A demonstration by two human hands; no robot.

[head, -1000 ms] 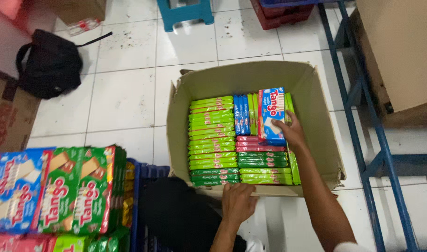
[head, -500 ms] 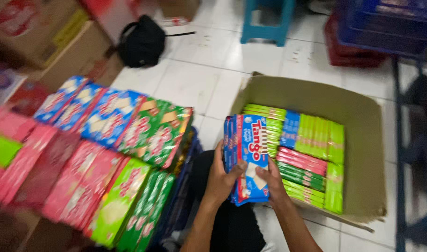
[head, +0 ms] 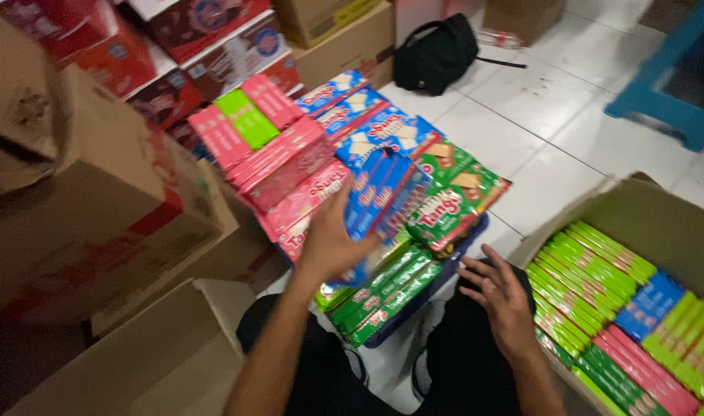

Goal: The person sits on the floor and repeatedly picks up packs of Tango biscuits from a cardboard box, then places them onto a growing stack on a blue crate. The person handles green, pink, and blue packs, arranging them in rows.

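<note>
Head view, and we begin at the far left, where brown cardboard boxes [head: 82,192] are stacked, with red printed cartons [head: 175,46] behind them. Next come pink wafer packs [head: 279,158] piled on the heap, one bright green pack [head: 246,117] lying among them. Our left hand [head: 333,239] is raised against a stack of blue wafer packs [head: 383,192] — fingers spread along its near side, grasping it as it stands on the heap. Just right of that lie green wafer packs [head: 452,204], and darker green ones [head: 383,293] sit lower, on a blue crate [head: 444,289]. Our right hand [head: 498,296] hovers open above our dark trousers, holding nothing. At the far right an open cardboard box [head: 637,208] on the white tiled floor [head: 544,146] holds rows of green, blue and pink packs [head: 629,316]. A black bag [head: 437,54] lies at the top.
</note>
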